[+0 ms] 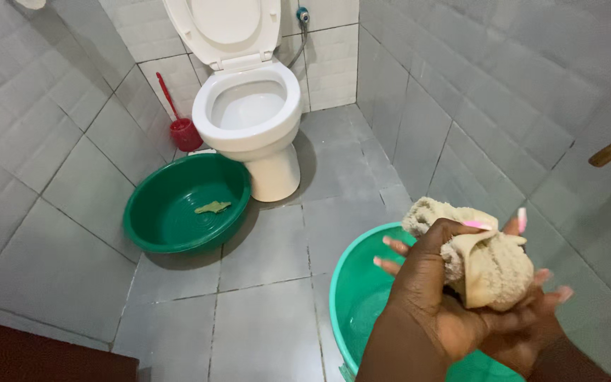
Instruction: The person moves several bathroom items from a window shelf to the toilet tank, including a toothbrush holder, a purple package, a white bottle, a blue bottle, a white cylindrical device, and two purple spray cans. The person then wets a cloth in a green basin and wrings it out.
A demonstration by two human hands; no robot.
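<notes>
Two hands hold a bunched-up beige cloth [486, 265] over a light green basin [362, 290] that sits on the grey tiled floor [263, 318]. The left hand [433, 283] is wrapped round the cloth from the side, its grip curled tight on it with the fingers bent over the top. The right hand [532, 318] is under the cloth, cupping it from below, and its grip is also closed on the cloth, with pink nails showing past the edge. There is some water in the light green basin. Farther off on the floor is a dark green basin [185, 205] with a small green scrap [212, 207] lying in it. Just beside that basin stands a white toilet [249, 106] with its lid up. A red toilet brush [182, 127] leans by the wall, near the toilet
</notes>
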